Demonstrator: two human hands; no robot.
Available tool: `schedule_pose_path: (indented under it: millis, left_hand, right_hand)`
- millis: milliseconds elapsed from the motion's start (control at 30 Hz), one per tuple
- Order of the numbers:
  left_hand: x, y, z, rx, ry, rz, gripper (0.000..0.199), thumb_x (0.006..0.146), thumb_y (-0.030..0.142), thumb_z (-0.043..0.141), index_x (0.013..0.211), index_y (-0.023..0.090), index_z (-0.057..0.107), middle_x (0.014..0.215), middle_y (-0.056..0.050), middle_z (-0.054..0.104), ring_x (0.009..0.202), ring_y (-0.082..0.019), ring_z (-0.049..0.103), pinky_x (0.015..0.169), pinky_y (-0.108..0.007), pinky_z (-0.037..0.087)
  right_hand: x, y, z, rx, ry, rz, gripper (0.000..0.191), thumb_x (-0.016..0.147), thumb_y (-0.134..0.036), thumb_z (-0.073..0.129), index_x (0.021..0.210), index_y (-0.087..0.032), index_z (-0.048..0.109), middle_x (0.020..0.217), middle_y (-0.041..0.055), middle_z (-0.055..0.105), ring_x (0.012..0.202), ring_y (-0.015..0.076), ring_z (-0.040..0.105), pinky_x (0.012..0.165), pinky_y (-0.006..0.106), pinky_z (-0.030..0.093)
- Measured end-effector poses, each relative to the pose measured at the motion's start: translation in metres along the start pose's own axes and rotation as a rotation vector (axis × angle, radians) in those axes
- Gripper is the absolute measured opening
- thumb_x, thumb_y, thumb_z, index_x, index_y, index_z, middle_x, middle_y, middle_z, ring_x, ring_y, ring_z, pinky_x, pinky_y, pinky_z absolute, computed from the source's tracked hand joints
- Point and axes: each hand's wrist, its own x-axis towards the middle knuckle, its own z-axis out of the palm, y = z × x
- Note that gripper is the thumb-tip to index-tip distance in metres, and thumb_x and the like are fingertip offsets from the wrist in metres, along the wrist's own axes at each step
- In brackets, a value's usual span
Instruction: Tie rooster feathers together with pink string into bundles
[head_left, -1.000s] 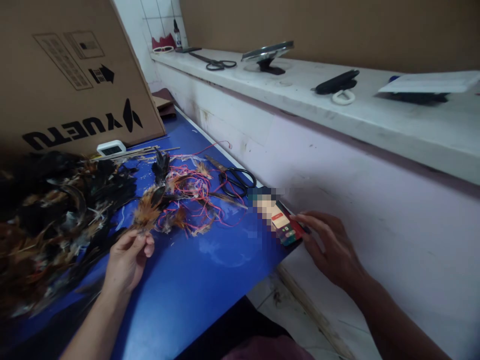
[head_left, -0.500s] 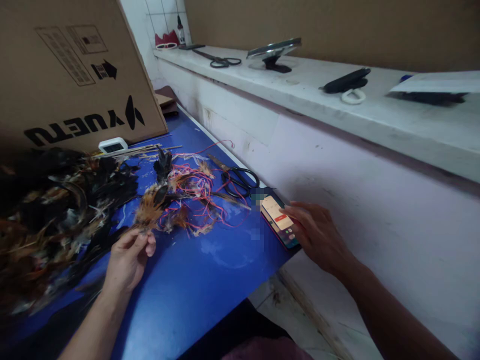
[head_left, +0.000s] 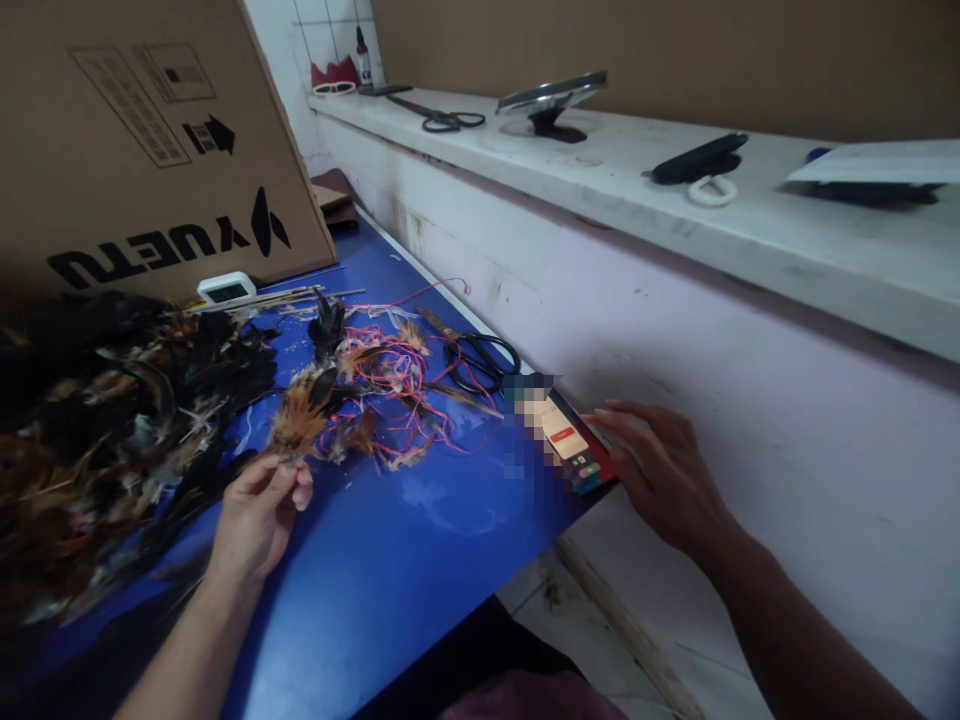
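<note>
Between thumb and fingers, my left hand (head_left: 262, 510) pinches the base of a brown feather bunch (head_left: 298, 420). A smartphone (head_left: 574, 445) with a lit screen lies near the table's right edge, partly covered by blurred blocks. My right hand (head_left: 660, 465) is at the phone's right side, fingers stretched out and not wrapped round it; whether the fingertips touch it I cannot tell. Beyond the feather bunch is a tangle of pink thread (head_left: 390, 365) mixed with loose feathers. Black-handled scissors (head_left: 480, 360) lie between the thread and the wall.
A large heap of dark and brown feathers (head_left: 112, 430) covers the left of the blue table (head_left: 375, 590). Behind it stand a cardboard box (head_left: 165, 130) and a small white digital display (head_left: 226, 288). Along the right, a wall ledge (head_left: 607, 165) holds more scissors (head_left: 450, 121) and a round stand (head_left: 553, 100).
My right hand has drawn back slightly to the right, off the phone's screen. The phone appears shifted a little to the right. My left hand keeps its pinch on the feather bunch.
</note>
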Motion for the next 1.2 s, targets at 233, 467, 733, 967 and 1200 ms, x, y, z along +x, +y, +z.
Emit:
schedule_pose_path:
  millis: [233, 467, 733, 967, 1200]
  left_hand:
    - [0.0, -0.001, -0.001, -0.001, 0.005, -0.002, 0.021, 0.056, 0.026, 0.08, 0.066, 0.017, 0.063, 0.059, -0.001, 0.059, 0.047, -0.008, 0.047, 0.041, -0.018, 0.037]
    - [0.0, -0.002, -0.002, -0.018, 0.019, 0.001, 0.021, 0.056, 0.025, 0.079, 0.066, 0.018, 0.063, 0.059, 0.0, 0.059, 0.047, -0.008, 0.047, 0.041, -0.018, 0.037]
    - [0.0, -0.001, -0.002, -0.004, 0.008, -0.004, 0.021, 0.056, 0.026, 0.08, 0.066, 0.018, 0.064, 0.058, 0.0, 0.059, 0.046, -0.008, 0.047, 0.041, -0.019, 0.038]
    - [0.001, -0.002, -0.002, -0.013, 0.001, -0.003, 0.02, 0.057, 0.025, 0.079, 0.066, 0.018, 0.064, 0.059, 0.0, 0.06, 0.047, -0.008, 0.047, 0.041, -0.019, 0.038]
    - [-0.001, 0.0, -0.002, -0.005, 0.007, -0.016, 0.022, 0.056, 0.026, 0.08, 0.066, 0.017, 0.063, 0.059, -0.001, 0.059, 0.047, -0.008, 0.047, 0.041, -0.019, 0.038]
  right_hand:
    - [-0.004, -0.005, 0.003, 0.052, -0.014, -0.017, 0.036, 0.085, -0.014, 0.048, 0.12, -0.023, 0.049, 0.117, 0.0119, 0.054, 0.109, 0.0254, 0.051, 0.092, 0.046, 0.039]
    - [0.001, -0.01, 0.01, 0.065, -0.07, -0.074, 0.04, 0.085, -0.011, 0.046, 0.123, -0.022, 0.045, 0.119, 0.0128, 0.051, 0.113, 0.0265, 0.047, 0.093, 0.047, 0.038]
    - [0.005, -0.011, 0.013, 0.044, -0.112, -0.099, 0.04, 0.086, -0.012, 0.045, 0.124, -0.022, 0.043, 0.119, 0.013, 0.051, 0.114, 0.0266, 0.046, 0.094, 0.048, 0.036]
    - [0.007, -0.012, 0.015, 0.035, -0.107, -0.116, 0.037, 0.085, -0.013, 0.047, 0.121, -0.019, 0.047, 0.116, 0.0141, 0.054, 0.112, 0.0275, 0.049, 0.093, 0.049, 0.037]
    - [0.003, -0.025, -0.006, 0.109, 0.04, -0.088, 0.048, 0.081, -0.008, 0.047, 0.126, -0.025, 0.045, 0.108, 0.0086, 0.062, 0.109, 0.026, 0.054, 0.093, 0.05, 0.04]
